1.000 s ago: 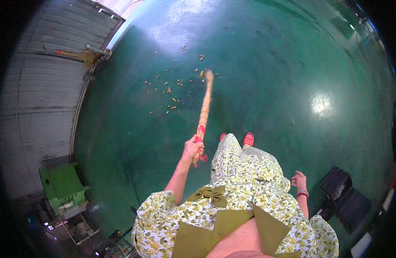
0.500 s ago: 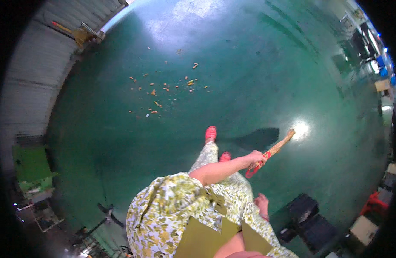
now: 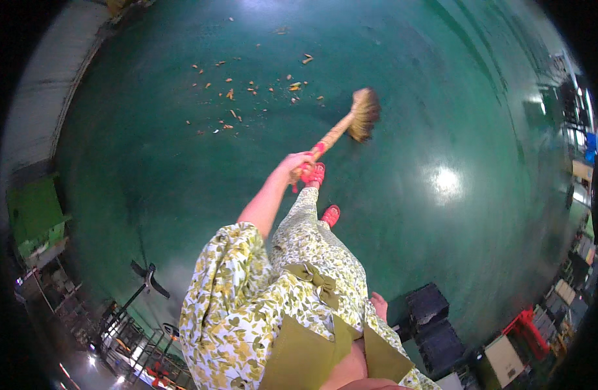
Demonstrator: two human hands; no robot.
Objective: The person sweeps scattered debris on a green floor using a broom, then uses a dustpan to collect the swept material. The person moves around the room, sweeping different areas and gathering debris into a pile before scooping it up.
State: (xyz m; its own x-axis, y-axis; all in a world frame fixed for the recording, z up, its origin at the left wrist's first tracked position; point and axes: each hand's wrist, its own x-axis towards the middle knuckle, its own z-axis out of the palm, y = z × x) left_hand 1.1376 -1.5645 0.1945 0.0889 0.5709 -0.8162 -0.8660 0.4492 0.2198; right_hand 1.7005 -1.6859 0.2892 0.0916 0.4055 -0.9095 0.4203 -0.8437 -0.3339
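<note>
A wide green floor (image 3: pixel 182 162) fills nearly the whole view, glossy, with a bright patch of reflected light (image 3: pixel 445 182) to the right of centre. A grey wall (image 3: pixel 45 110) curves up the left edge, with a green cabinet (image 3: pixel 32 214) standing at its foot. Metal racks (image 3: pixel 130 338) and a black stand crowd the lower left. Black crates (image 3: pixel 432 312) sit at the lower right, and boxes and shelves line the far right rim, too small to make out.

The person is seen from above, wearing a dress (image 3: pixel 273 299) printed with yellow and green flowers, and red shoes (image 3: pixel 330 214).

The left hand (image 3: pixel 297 164) reaches out ahead of the body, arm nearly straight, fingers wrapped tight round the red end of a broom (image 3: pixel 343 127) handle. The broom slants up and to the right from the hand, and its straw head (image 3: pixel 364 114) lies at or just above the floor; whether it touches cannot be told.

The right hand (image 3: pixel 379 304) hangs low beside the hip, near the crates, holding nothing; its fingers look loosely curled, but it is too small to be sure.

Orange scraps (image 3: pixel 247 91), like dry leaves, are scattered over the floor to the left of the broom head, the nearest ones close beside it.
</note>
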